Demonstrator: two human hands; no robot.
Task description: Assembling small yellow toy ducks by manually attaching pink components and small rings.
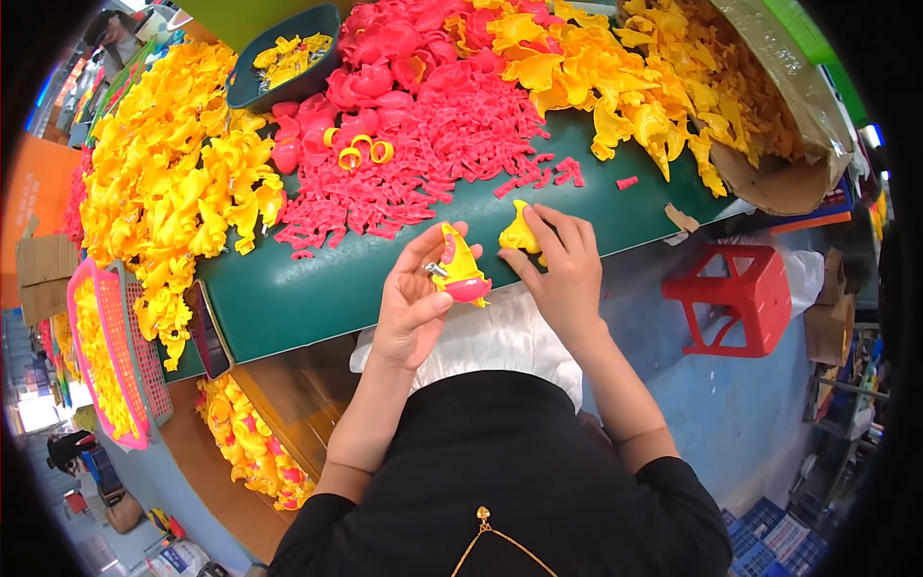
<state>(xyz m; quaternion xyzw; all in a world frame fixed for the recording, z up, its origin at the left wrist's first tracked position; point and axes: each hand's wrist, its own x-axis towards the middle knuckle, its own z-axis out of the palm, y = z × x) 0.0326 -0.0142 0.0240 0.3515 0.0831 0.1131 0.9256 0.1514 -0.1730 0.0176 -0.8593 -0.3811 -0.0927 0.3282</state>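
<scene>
one yellow-and-pink plastic piece (466,288) with metal pin (436,270): at the near edge of the green worktop (317,293), held in the left hand (404,313), fingers curled round it.
one yellow piece (519,234): to its right, pinched by the right hand (569,274), fingers nearly together.
beyond: pink strips (394,188), heaped; yellow rings (382,152), on the pink pile; dark bowl (252,99), holding yellow parts.
right: red stool (760,298), on the floor (711,413).

A bare band of green surface (317,293) crosses mid-frame, passable left of the left grip (406,310) and right of the right grip (571,271). Pink pieces (404,178) bar upper centre; yellow heaps bar upper left (183,163) and upper right (615,72).
</scene>
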